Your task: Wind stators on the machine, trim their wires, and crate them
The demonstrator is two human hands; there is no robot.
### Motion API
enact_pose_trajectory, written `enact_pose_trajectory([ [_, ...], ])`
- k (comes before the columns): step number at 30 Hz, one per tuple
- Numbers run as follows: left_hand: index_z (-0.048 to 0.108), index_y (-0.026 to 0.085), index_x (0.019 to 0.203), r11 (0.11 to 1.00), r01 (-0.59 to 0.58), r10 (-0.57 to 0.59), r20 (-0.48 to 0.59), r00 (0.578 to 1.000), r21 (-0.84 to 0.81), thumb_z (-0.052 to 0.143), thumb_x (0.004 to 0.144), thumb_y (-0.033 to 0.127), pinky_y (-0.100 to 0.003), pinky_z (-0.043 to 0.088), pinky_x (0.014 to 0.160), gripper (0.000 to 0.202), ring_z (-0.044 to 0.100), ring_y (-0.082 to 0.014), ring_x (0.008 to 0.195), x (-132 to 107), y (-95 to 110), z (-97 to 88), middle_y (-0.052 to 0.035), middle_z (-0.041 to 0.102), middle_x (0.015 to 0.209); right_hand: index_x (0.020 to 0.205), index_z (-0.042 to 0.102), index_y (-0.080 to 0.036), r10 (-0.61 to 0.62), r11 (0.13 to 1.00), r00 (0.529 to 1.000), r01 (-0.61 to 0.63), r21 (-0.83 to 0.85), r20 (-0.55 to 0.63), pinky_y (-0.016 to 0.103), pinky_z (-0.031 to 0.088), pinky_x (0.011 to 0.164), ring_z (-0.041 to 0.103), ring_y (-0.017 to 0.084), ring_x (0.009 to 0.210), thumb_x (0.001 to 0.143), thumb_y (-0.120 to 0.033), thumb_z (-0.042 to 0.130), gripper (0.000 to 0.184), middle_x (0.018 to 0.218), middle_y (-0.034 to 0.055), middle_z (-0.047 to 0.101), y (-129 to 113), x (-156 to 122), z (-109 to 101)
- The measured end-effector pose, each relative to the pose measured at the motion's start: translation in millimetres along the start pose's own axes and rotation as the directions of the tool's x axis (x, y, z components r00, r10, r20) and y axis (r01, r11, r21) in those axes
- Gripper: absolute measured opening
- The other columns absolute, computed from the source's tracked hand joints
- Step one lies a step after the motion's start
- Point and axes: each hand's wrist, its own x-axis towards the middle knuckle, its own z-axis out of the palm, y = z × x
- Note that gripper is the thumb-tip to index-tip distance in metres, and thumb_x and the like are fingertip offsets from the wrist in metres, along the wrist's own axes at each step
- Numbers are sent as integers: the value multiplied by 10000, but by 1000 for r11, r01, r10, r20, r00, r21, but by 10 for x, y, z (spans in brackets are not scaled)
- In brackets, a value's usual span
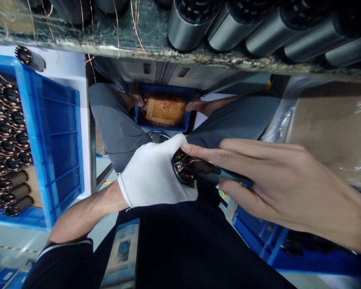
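Observation:
My left hand [156, 172], in a white glove, is wrapped round a dark motor stator [183, 170], a cylinder whose open end with copper wires faces right. The glove hides most of its body. My bare right hand [276, 180] grips a hand tool [234, 176] with a dark blue-grey handle, probably cutters or pliers. The tool's front end reaches toward the stator's open end; its tip is blurred, so I cannot tell whether it touches. My right index fingertip lies at the stator's upper rim, near the copper wires.
Several metal cylinders [189, 28] stand on the worn bench edge [156, 56], where loose copper wires hang. Left is a blue crate [60, 136] of wired stators, with one stator [30, 58] behind it. Between my feet sits a blue bin [162, 126] with copper scraps. A plastic-wrapped carton [333, 128] is right.

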Motion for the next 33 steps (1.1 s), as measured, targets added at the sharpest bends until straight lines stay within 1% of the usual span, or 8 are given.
enact_pose_trajectory([
  [3,477,265,897,994,-5,11,49,999,-113,784,767,244,-354,464,694,335,574,-170,702,45,14,-26,24,617,802,1758,536,-311,0,999,1000,-1,-54,-12,410,564,778,681,254,817,1107,-126,484,679,989,46,663,25,-11,-17],
  [8,493,259,873,953,88,-52,130,990,-291,787,758,237,-330,466,690,316,566,-162,730,128,-16,-9,27,588,812,1702,628,-290,-34,991,999,32,-127,-12,374,516,653,669,227,724,1100,-156,532,624,896,22,691,54,-8,-44],
  [15,581,222,887,823,118,5,215,977,-556,859,780,204,-274,486,735,298,590,-136,803,237,-163,116,34,643,870,1642,699,-223,62,986,993,-76,146,99,335,603,694,810,212,799,1036,-117,538,636,1162,51,877,174,103,-77],
  [17,602,213,882,796,130,13,230,973,-591,851,773,189,-264,480,736,273,578,-127,797,292,-167,125,38,650,867,1624,714,-216,65,989,996,-72,126,63,325,611,726,813,209,822,1029,-114,546,627,1114,49,869,217,117,-65],
  [20,638,202,890,811,184,-50,247,968,-555,833,746,210,-269,473,721,243,580,-147,830,377,-155,127,19,673,890,1613,729,-231,67,995,997,-69,73,30,319,609,733,804,209,789,1048,-135,554,599,1008,34,855,275,127,-62],
  [25,651,189,862,800,275,-99,334,937,-534,832,779,291,-274,476,715,223,558,-146,813,514,-169,112,14,657,858,1581,765,-311,157,954,977,-187,235,142,312,651,827,864,224,875,1030,-130,562,614,1315,-2,897,501,197,-82],
  [30,622,204,836,907,133,-44,225,973,-401,766,813,280,-293,526,753,164,610,-159,812,611,-163,111,-4,692,864,1701,646,-247,175,968,981,-187,169,82,429,645,1038,809,327,1239,1025,-159,583,685,1472,85,814,734,229,-66],
  [33,616,222,873,962,53,-11,156,988,-267,752,802,236,-345,595,873,154,712,-212,901,626,-120,125,-37,760,943,1736,595,-226,124,985,988,-133,106,89,466,633,1011,766,312,1129,1051,-150,564,691,1277,125,789,693,215,-86],
])
